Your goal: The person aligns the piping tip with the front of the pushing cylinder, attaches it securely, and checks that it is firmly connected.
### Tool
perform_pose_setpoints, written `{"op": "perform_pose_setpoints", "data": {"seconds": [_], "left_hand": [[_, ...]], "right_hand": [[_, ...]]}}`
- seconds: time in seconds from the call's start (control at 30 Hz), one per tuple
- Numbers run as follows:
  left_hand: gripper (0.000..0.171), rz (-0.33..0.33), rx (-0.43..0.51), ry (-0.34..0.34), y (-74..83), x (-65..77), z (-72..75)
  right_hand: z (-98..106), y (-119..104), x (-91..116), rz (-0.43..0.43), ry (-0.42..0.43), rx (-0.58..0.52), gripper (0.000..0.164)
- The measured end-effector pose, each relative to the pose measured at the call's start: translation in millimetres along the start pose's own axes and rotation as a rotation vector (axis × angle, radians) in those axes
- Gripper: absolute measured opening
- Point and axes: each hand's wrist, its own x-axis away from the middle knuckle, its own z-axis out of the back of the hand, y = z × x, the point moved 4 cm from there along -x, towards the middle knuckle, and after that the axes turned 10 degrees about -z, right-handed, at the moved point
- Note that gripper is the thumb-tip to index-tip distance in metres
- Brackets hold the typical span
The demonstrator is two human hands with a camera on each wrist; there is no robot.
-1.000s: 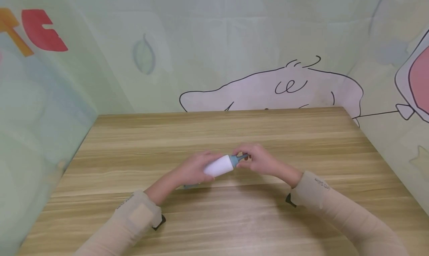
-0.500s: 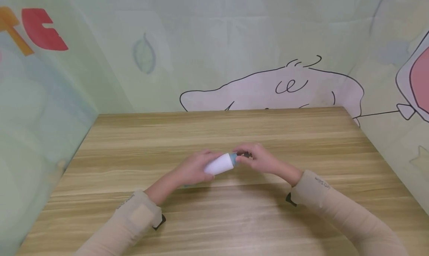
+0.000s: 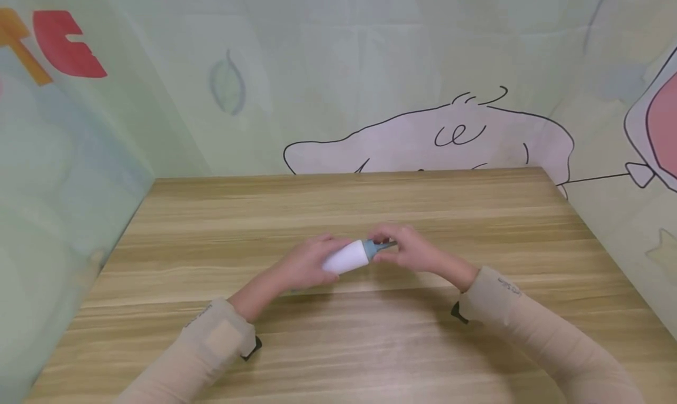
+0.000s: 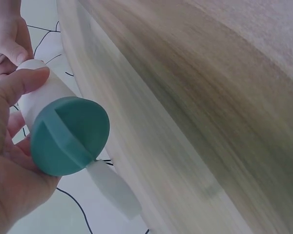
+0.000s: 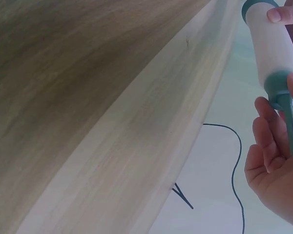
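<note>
A white bottle-like cylinder (image 3: 346, 259) with teal ends is held tilted over the table. My left hand (image 3: 309, 264) grips its white body, thumb on one side and fingers around the other. In the left wrist view its near end is a round teal cap (image 4: 71, 136) with a raised ridge and a pale tapered tab (image 4: 115, 190) sticking out. At the other end my right hand (image 3: 409, 250) pinches the teal collar (image 5: 278, 84) between thumb and fingers. A thin teal stem (image 5: 289, 124) runs from the collar across the palm side of that hand.
The wood-grain table (image 3: 338, 345) lies under both hands. Printed fabric (image 3: 317, 86) with cartoon outlines hangs along its back and sides. Both forearms wear beige sleeves (image 3: 222, 333), with small dark pieces at the wrists.
The right fingers shift around the collar: they covered the stem half a second ago and show it again now. The left hand keeps its grip, nearly still.
</note>
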Motion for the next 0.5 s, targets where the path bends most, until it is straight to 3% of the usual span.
{"op": "perform_pose_setpoints", "data": {"seconds": [0.23, 0.5], "left_hand": [[0.063, -0.021, -0.031, 0.012, -0.3, 0.3, -0.8], [0.063, 0.017, -0.011, -0.002, 2.4, 0.2, -0.3]], "right_hand": [[1.4, -0.3, -0.6, -0.023, -0.005, -0.017, 0.029], [2.2, 1.5, -0.9, -0.062, -0.018, -0.014, 0.036]]}}
